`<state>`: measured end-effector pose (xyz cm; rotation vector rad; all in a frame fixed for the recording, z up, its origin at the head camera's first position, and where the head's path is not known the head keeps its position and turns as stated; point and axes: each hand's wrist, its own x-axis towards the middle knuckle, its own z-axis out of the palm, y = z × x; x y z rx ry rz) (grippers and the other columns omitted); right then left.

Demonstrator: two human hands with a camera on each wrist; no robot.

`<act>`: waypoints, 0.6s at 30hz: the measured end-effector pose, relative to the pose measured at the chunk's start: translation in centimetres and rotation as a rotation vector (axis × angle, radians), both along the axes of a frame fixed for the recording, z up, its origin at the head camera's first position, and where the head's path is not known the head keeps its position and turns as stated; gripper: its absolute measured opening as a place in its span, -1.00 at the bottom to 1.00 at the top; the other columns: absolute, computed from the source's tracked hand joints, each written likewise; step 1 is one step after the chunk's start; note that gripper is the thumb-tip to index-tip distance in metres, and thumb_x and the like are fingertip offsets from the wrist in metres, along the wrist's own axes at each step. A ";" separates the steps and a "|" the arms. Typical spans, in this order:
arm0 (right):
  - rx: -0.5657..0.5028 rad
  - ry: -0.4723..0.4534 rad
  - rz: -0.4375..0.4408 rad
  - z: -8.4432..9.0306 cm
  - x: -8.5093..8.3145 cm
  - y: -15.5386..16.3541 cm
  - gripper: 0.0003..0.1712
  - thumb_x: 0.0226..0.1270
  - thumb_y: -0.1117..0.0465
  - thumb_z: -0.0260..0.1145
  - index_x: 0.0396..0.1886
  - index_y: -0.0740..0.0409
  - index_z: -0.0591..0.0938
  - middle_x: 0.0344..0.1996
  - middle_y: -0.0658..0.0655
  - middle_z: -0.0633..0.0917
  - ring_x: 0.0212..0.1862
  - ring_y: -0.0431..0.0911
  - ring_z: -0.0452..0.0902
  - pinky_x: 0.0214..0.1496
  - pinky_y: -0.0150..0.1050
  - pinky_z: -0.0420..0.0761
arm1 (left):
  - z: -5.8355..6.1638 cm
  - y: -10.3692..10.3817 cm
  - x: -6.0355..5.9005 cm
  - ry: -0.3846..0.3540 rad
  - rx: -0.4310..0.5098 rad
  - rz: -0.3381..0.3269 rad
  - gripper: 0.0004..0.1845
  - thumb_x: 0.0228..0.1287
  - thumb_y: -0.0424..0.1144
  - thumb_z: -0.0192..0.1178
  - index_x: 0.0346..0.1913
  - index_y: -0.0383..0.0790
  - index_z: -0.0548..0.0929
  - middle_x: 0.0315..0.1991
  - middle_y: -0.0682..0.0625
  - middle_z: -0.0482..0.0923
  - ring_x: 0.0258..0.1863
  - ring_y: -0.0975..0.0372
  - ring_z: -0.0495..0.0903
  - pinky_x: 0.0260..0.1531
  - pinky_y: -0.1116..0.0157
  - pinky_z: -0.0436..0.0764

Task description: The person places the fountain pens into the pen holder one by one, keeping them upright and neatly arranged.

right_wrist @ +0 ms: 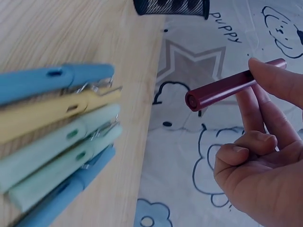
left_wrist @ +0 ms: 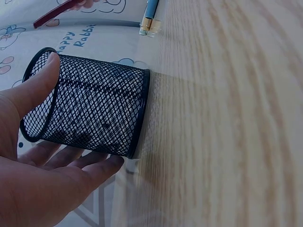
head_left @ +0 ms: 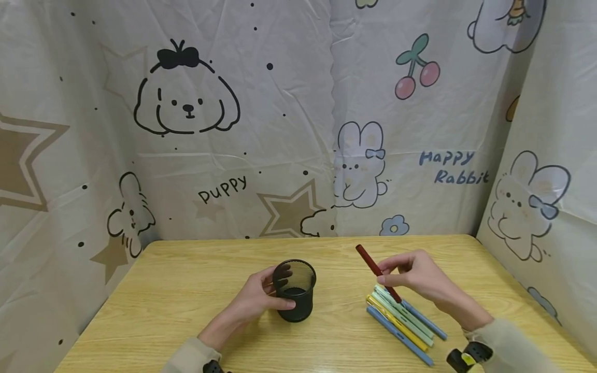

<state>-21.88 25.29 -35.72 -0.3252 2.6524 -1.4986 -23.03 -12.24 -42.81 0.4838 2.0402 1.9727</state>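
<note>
Cartoon-printed cloth walls stand behind the light wooden bench (head_left: pixel 186 290). On it, the left hand (head_left: pixel 254 300) curls its grip around the upright black mesh metal cup (head_left: pixel 294 290). Well apart, the right hand (head_left: pixel 420 277) pinches a dark red pen (head_left: pixel 373 267) above the row of blue, yellow and green pens (head_left: pixel 401 321).

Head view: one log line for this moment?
left hand grips mesh pen cup upright on table | right hand pinches dark red pen, lifted above pen row
</note>
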 end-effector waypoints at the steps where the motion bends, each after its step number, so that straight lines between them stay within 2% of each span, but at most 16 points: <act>1: -0.012 0.001 0.002 0.0 0.0 -0.3 -0.64 0.24 0.19 0.62 -0.03 0.28 0.82 -0.31 0.13 0.75 -0.44 -0.09 0.32 -0.27 -0.24 0.47 | 0.0 0.0 0.0 0.001 0.001 -0.002 -0.05 0.12 -0.51 0.57 0.56 -0.41 0.33 0.47 -0.39 0.35 0.44 -0.26 0.37 0.39 -0.01 0.46; 4: -0.051 0.008 0.007 0.1 -0.1 -1.2 -0.62 0.24 0.19 0.61 0.00 0.30 0.81 -0.29 0.13 0.76 -0.45 -0.09 0.32 -0.24 -0.21 0.51 | -0.1 0.0 0.0 -0.001 0.002 -0.005 -0.05 0.12 -0.51 0.57 0.57 -0.41 0.32 0.48 -0.39 0.35 0.45 -0.26 0.36 0.39 -0.02 0.45; 12: -0.119 0.037 0.020 0.8 -0.4 -3.7 -0.67 0.25 0.19 0.61 -0.05 0.26 0.83 -0.25 0.15 0.76 -0.46 -0.11 0.29 -0.34 -0.27 0.37 | -0.1 0.0 0.0 -0.002 -0.012 -0.003 -0.05 0.13 -0.50 0.57 0.57 -0.40 0.32 0.47 -0.38 0.36 0.46 -0.26 0.35 0.39 0.01 0.46; 18: -0.162 0.063 0.039 1.4 -0.7 -5.7 -0.69 0.26 0.20 0.60 -0.06 0.26 0.83 -0.22 0.16 0.77 -0.43 -0.09 0.29 -0.32 -0.26 0.34 | 0.0 0.1 -0.1 0.001 -0.013 0.003 -0.05 0.12 -0.49 0.57 0.57 -0.40 0.33 0.47 -0.37 0.37 0.45 -0.25 0.37 0.38 0.02 0.47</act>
